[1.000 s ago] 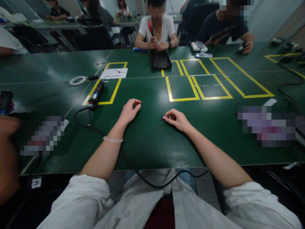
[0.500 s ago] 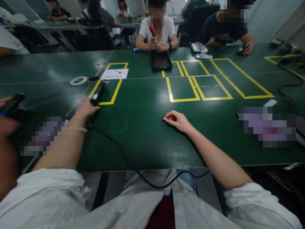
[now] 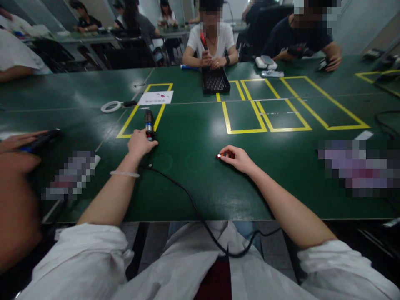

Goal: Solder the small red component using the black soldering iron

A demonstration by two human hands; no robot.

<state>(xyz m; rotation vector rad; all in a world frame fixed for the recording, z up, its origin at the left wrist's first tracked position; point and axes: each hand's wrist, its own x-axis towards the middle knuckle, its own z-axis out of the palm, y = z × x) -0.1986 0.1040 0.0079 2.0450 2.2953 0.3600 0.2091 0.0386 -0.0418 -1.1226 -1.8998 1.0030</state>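
Observation:
My left hand [image 3: 139, 143] is closed around the near end of a black electric screwdriver [image 3: 149, 122] with a blue band, which lies on the green table [image 3: 193, 183]. Its black cable [image 3: 187, 196] trails back over the table's near edge to my lap. A pale bangle [image 3: 124, 173] circles my left wrist. My right hand [image 3: 235, 157] rests on the table to the right, fingers pinched on a small red part [image 3: 218, 156] with a silvery tip.
Yellow tape rectangles [image 3: 246, 116] mark the table ahead. A black tray [image 3: 215, 80], a white card [image 3: 155, 98] and a white ring [image 3: 111, 106] lie farther off. People sit across the table. Another person's arm [image 3: 15, 191] holding a dark tool is at my left.
My left hand went from the table's middle out to the screwdriver, took hold of it and drew it right and upright in view. My right hand stayed put on the red part.

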